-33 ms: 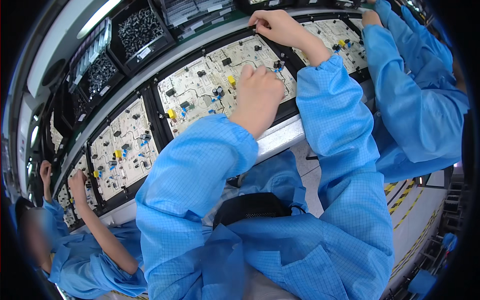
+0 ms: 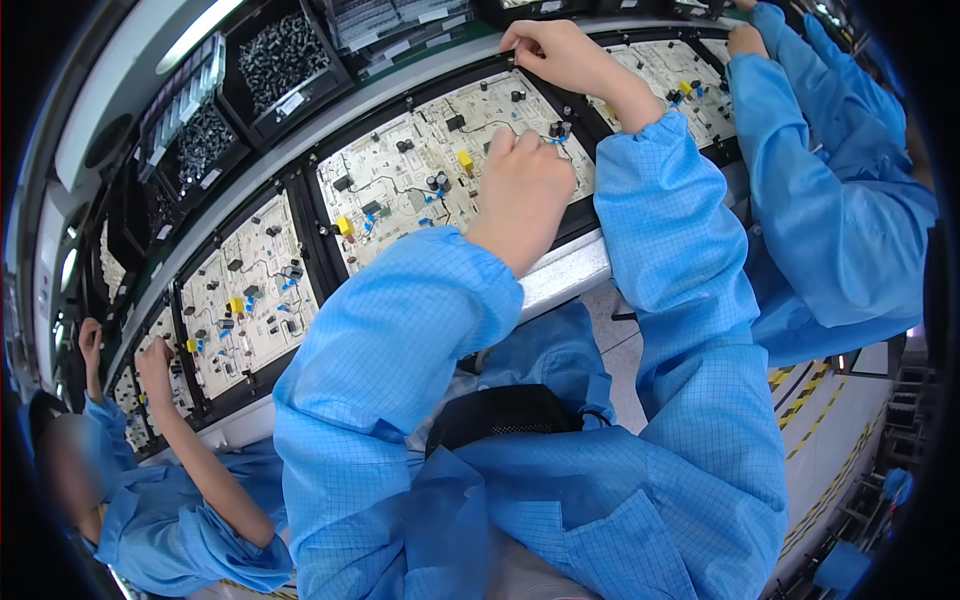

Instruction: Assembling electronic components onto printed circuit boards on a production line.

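In front of me lies a pale circuit board [image 2: 400, 165] in a black frame [image 2: 305, 205], fitted with black, blue and yellow components. My left hand [image 2: 525, 195] is closed over the board's right half, near a yellow component [image 2: 465, 160]. The back of that hand hides its fingertips and whatever they hold. Further away, my right hand [image 2: 565, 58] reaches the frame's far right corner. Its thumb and fingers are bent together around a spot beside a small dark knob; whether anything is between them is too small to tell.
More framed boards stand in line, one at left [image 2: 250, 290] and one at right [image 2: 655, 75]. Black bins of small dark parts [image 2: 280, 65] sit behind. Co-workers' arms [image 2: 215, 460] work at left and in a blue sleeve [image 2: 820, 190] close at right.
My left hand has shifted very slightly to the right over the board. My right hand stays at the frame's far corner.
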Tool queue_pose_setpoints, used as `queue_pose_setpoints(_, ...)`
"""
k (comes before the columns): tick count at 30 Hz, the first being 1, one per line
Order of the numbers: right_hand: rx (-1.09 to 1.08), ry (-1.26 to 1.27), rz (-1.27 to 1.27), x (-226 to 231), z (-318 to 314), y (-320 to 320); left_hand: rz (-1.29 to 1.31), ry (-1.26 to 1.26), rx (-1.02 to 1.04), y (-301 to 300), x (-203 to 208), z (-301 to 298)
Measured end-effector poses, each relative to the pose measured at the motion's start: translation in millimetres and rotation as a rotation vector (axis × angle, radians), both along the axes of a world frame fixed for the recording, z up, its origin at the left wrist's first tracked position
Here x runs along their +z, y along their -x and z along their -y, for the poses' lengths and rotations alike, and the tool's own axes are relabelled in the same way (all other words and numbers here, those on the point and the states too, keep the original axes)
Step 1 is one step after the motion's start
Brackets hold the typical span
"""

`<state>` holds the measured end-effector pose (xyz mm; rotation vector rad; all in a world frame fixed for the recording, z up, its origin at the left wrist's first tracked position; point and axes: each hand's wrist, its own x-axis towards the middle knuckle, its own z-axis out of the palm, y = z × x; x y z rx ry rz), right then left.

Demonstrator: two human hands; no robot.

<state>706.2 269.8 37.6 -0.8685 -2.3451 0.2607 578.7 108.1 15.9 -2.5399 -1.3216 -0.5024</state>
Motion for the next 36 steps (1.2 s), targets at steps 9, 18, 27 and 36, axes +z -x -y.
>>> queue_pose_setpoints(9,-0.020,0.017,-0.196,16,-5,1,0.018,-0.149,0.050,-11,-8,9)
queue_pose_setpoints(18,0.020,-0.257,0.092,70,-79,72,0.127,-0.140,0.082,-11,-11,5)
queue_pose_setpoints(27,-0.168,-0.324,0.475,61,-146,131,0.388,-0.153,0.067,-32,-56,-6)
queue_pose_setpoints(36,-0.308,-0.331,0.535,60,-142,157,0.172,0.065,0.101,65,50,35)
